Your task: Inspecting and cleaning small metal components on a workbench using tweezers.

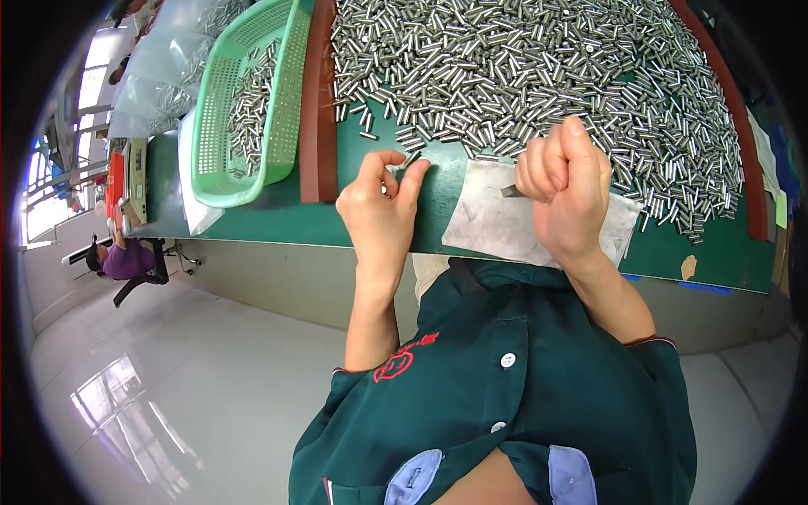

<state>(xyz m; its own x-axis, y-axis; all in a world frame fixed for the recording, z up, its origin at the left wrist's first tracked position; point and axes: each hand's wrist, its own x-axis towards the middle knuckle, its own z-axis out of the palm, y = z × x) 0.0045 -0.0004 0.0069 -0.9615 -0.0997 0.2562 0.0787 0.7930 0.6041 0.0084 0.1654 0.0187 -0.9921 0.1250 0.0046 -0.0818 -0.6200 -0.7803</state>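
A large heap of small shiny metal pins (522, 67) covers the green table (278, 215) inside a dark red border (318, 101). My left hand (380, 206) pinches one short metal pin (410, 160) between thumb and forefinger at the near edge of the heap. My right hand (566, 189) is closed in a fist around a dark flat tool (512, 191) whose tip sticks out to the left, above a worn white sheet (497, 223) taped on the table.
A light green plastic basket (244, 101) holding more pins stands left of the red border, on white paper. Clear plastic bags (160, 59) lie further left. Another person in purple (124, 259) sits at far left. A glossy floor (168, 379) lies below the table edge.
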